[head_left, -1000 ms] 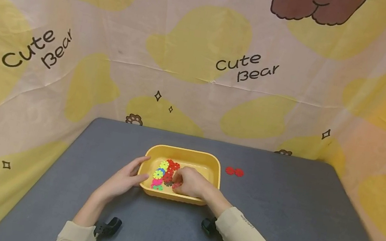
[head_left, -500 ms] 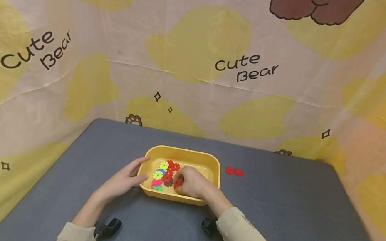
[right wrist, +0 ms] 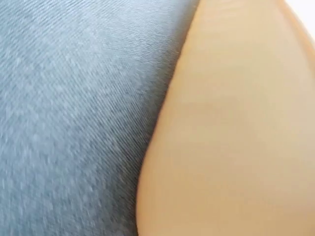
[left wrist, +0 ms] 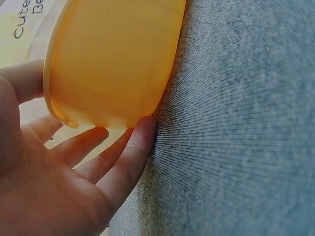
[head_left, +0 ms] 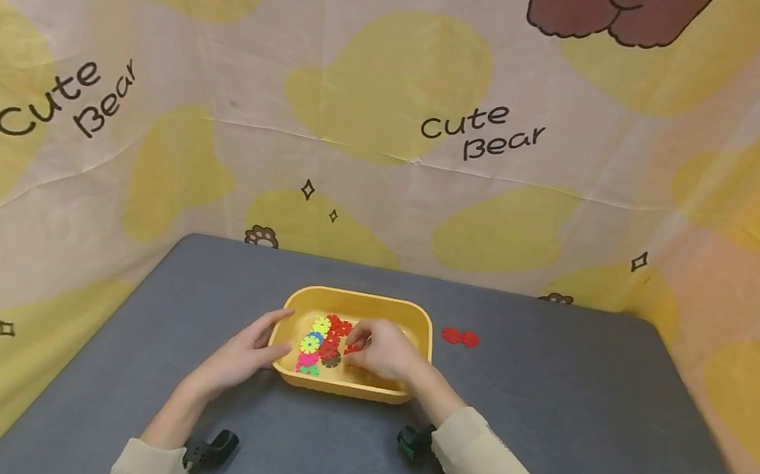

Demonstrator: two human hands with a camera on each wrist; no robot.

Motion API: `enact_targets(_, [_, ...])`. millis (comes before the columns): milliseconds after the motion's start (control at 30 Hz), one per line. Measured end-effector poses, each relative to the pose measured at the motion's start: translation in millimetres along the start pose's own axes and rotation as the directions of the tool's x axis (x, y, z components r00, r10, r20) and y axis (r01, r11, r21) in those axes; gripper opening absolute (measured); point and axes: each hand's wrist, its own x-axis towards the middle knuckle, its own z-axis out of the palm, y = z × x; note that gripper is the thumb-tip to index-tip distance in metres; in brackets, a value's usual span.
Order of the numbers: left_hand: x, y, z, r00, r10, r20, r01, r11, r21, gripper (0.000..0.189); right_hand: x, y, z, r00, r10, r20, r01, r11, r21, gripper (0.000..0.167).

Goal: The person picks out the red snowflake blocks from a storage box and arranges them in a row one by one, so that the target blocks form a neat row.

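Fingers of the right hand (head_left: 386, 350) are bent and pinch a little red piece (head_left: 351, 349), mostly hidden, inside the yellow box (head_left: 341, 389). The left hand (head_left: 250, 353) holds the left end of the box, with its thumb and a finger over the rim. The left wrist view shows what the head view hides: the other fingers are spread apart against the outside of the box, low by the bench (head_left: 315, 459). The right wrist view shows only the outside of the box and the bench; you can't see the right hand there.

Flower-shaped pieces (head_left: 311, 342) lie in the left part of the box: yellow, blue, red, pink, green and dark brown. Two red pieces (head_left: 460, 338) lie on the bench, right of the box. The bench is blue-gray. Behind it hangs a pale cloth (head_left: 360, 176) with yellow blobs, bear feet and the words "Cute Bear".
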Motion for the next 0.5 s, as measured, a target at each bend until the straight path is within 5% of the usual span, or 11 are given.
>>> enact_targets(500, [0.6,-0.4,0.2,1.0,-0.012,-0.015,0.013,0.999,0.045,0.067,-23.3,2.7,-34.8,0.998,-0.022,-0.061,0.036,0.971,0.238,0.015])
